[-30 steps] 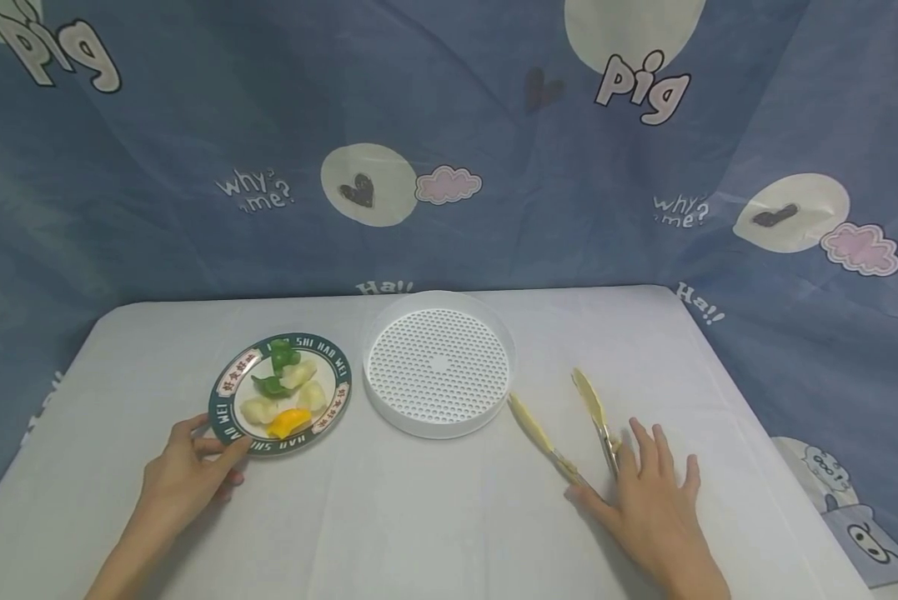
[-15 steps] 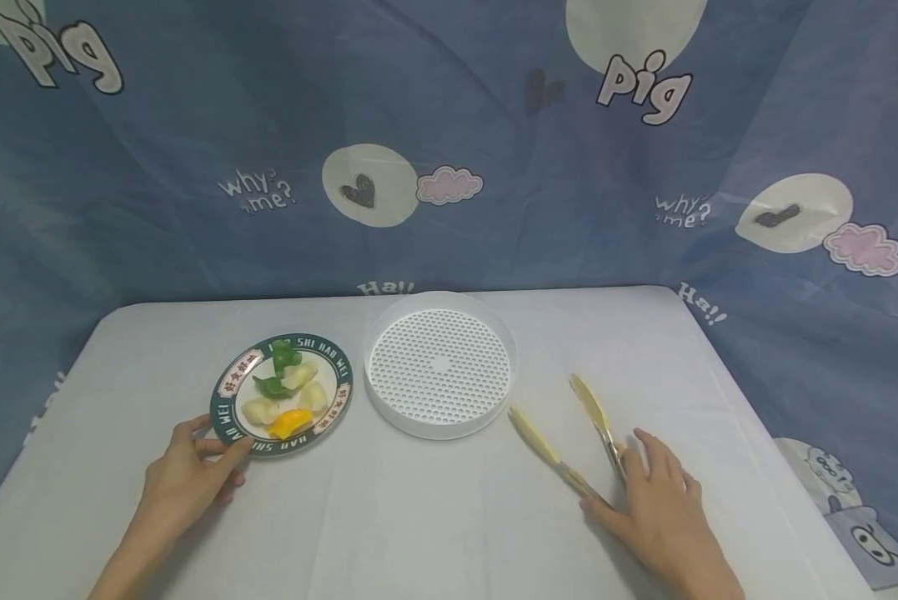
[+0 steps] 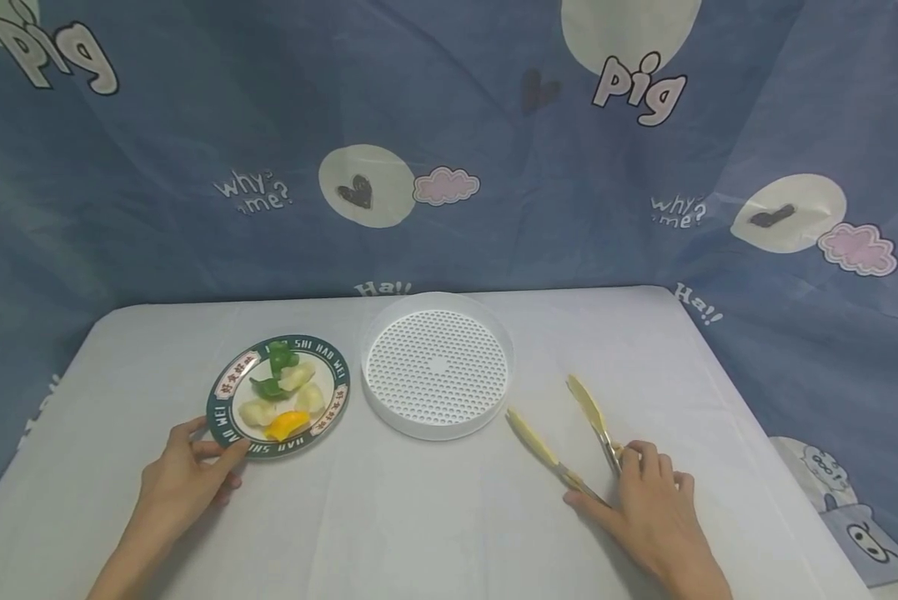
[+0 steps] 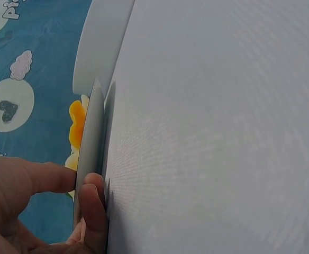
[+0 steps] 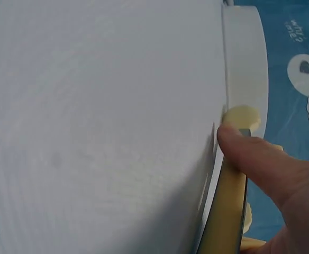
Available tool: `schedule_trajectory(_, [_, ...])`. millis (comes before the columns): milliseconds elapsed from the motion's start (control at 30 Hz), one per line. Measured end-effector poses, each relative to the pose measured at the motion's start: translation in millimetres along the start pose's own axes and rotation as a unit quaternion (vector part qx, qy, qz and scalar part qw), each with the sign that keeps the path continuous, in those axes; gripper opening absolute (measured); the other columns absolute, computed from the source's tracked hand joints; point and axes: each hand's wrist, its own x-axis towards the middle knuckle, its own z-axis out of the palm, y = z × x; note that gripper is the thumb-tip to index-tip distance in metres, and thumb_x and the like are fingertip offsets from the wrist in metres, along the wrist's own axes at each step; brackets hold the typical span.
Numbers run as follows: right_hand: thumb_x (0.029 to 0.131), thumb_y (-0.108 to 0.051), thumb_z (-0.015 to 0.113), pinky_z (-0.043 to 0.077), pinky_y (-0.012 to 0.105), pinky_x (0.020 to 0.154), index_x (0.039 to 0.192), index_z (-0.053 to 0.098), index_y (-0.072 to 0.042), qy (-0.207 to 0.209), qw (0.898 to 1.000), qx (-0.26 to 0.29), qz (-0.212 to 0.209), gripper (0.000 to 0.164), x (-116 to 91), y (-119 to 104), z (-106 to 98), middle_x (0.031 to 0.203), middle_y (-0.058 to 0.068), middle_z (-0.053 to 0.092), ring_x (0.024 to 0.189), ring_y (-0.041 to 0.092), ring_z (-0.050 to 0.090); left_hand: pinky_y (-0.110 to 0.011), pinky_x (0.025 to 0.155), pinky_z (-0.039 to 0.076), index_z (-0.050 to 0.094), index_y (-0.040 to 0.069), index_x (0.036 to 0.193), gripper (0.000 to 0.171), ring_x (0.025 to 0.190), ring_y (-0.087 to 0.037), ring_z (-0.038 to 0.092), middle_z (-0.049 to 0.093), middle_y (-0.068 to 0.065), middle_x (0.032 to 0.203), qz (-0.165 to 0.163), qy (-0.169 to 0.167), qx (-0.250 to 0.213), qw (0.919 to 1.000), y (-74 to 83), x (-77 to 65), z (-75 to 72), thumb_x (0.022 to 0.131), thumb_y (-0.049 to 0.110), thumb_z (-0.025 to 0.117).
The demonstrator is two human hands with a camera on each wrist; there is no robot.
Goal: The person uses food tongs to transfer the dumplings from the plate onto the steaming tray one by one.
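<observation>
My left hand [image 3: 178, 479] grips the near-left rim of a round plate [image 3: 222, 412] with a green lettered border. In the left wrist view the thumb presses the upper side of the plate's edge [image 4: 93, 132], with fingers curled underneath. On the plate lie green leafy-looking pieces [image 3: 281, 357], several pale dumpling-like pieces [image 3: 257, 412] and a yellow-orange piece [image 3: 287, 425]. At the right, my right hand [image 3: 654, 512] holds metal tongs [image 3: 534, 442] with long yellowish tips spread apart. Its thumb lies along one arm of the tongs [image 5: 226, 206], and the fingers bend over the other.
Between plate and tongs stands a round white perforated tray [image 3: 437, 392] with a raised rim. The left tong tip points at its near-right side. A white cloth [image 3: 388, 533] covers the table, and a blue printed curtain [image 3: 268, 242] hangs behind it.
My right hand has drawn slightly back toward the near edge, its fingers now more curled over the tongs. The tong tips have shifted a little nearer. Left hand and plate stay put.
</observation>
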Motion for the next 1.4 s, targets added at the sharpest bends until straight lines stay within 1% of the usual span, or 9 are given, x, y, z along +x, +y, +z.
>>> schedule_trajectory(133, [0.082, -0.080, 0.076, 0.039, 0.055, 0.082, 0.114, 0.059, 0.010, 0.006, 1.000, -0.012, -0.001, 0.097, 0, 0, 1, 0.122, 0.029, 0.061, 0.100, 0.037, 0.058, -0.031, 0.063, 0.052, 0.009, -0.022, 0.161, 0.097, 0.062, -0.014, 0.071, 0.079, -0.025, 0.099, 0.001, 0.003, -0.002, 1.0000, 0.0, -0.2, 0.3, 0.108, 0.039, 0.063])
schedule_trajectory(233, [0.083, -0.078, 0.077, 0.041, 0.056, 0.081, 0.110, 0.059, 0.008, 0.015, 1.000, -0.024, -0.005, 0.091, 0, 0, 1, 0.106, 0.020, 0.060, 0.089, 0.031, 0.055, -0.030, 0.061, 0.053, 0.009, -0.022, 0.161, 0.096, 0.062, -0.015, 0.071, 0.079, -0.026, 0.099, 0.004, 0.007, -0.009, 0.9999, 0.2, -0.3, 0.5, 0.108, 0.038, 0.063])
schedule_trajectory(400, [0.087, -0.073, 0.076, 0.043, 0.054, 0.075, 0.115, 0.061, 0.008, 0.040, 0.998, -0.040, -0.009, 0.087, -3, 0, 1, 0.088, 0.010, 0.054, 0.081, 0.029, 0.055, -0.028, 0.059, 0.055, 0.008, -0.021, 0.161, 0.096, 0.062, -0.014, 0.072, 0.077, -0.029, 0.105, 0.009, 0.007, -0.014, 0.9998, 0.2, -0.8, 1.0, 0.109, 0.038, 0.063])
schedule_trajectory(467, [0.090, -0.070, 0.074, 0.042, 0.052, 0.073, 0.120, 0.062, 0.010, 0.046, 0.998, -0.037, -0.008, 0.087, -5, 1, 0, 0.088, 0.011, 0.056, 0.081, 0.030, 0.057, -0.028, 0.059, 0.055, 0.008, -0.021, 0.161, 0.096, 0.062, -0.014, 0.072, 0.077, -0.030, 0.106, 0.012, 0.007, -0.014, 0.9998, -0.3, -0.7, 1.1, 0.109, 0.038, 0.063])
schedule_trajectory(700, [0.098, -0.073, 0.064, 0.047, 0.054, 0.071, 0.140, 0.054, 0.017, 0.015, 0.999, 0.005, 0.031, 0.100, -5, -3, -6, 0.101, 0.019, 0.062, 0.084, 0.030, 0.058, -0.028, 0.058, 0.054, 0.008, -0.022, 0.161, 0.097, 0.061, -0.014, 0.072, 0.077, -0.030, 0.107, 0.013, 0.007, -0.013, 0.9998, -2.3, -0.2, 1.8, 0.109, 0.039, 0.063])
schedule_trajectory(867, [0.099, -0.073, 0.062, 0.045, 0.053, 0.072, 0.138, 0.057, 0.016, 0.037, 0.999, 0.003, 0.028, 0.097, -4, -3, -7, 0.101, 0.019, 0.061, 0.084, 0.030, 0.058, -0.029, 0.059, 0.055, 0.009, -0.021, 0.161, 0.098, 0.062, -0.015, 0.072, 0.076, -0.032, 0.110, 0.011, 0.010, -0.015, 0.9998, -4.0, 0.0, 3.2, 0.108, 0.039, 0.064])
schedule_trajectory(1133, [0.099, -0.066, 0.067, 0.044, 0.053, 0.070, 0.129, 0.060, 0.015, 0.106, 0.994, -0.001, 0.013, 0.087, -4, -5, -9, 0.099, 0.023, 0.062, 0.086, 0.038, 0.062, -0.031, 0.062, 0.056, 0.011, -0.022, 0.161, 0.096, 0.062, -0.015, 0.073, 0.077, -0.031, 0.108, 0.012, 0.018, -0.016, 0.9997, -3.9, 0.1, 3.5, 0.107, 0.038, 0.064])
schedule_trajectory(1267, [0.100, -0.066, 0.066, 0.044, 0.052, 0.069, 0.127, 0.062, 0.015, 0.115, 0.993, -0.005, 0.008, 0.085, -2, -7, -12, 0.096, 0.021, 0.062, 0.083, 0.036, 0.060, -0.031, 0.062, 0.055, 0.011, -0.021, 0.161, 0.096, 0.062, -0.015, 0.073, 0.077, -0.032, 0.109, 0.009, 0.018, -0.015, 0.9997, -3.4, -0.1, 3.6, 0.107, 0.039, 0.064])
schedule_trajectory(1400, [0.098, -0.068, 0.066, 0.048, 0.055, 0.075, 0.131, 0.063, 0.014, 0.117, 0.993, 0.006, 0.002, 0.088, 1, -13, -17, 0.102, 0.022, 0.065, 0.087, 0.036, 0.062, -0.030, 0.061, 0.055, 0.011, -0.020, 0.162, 0.096, 0.063, -0.015, 0.073, 0.076, -0.032, 0.110, 0.004, 0.019, -0.016, 0.9997, -2.8, 0.0, 3.5, 0.107, 0.039, 0.064])
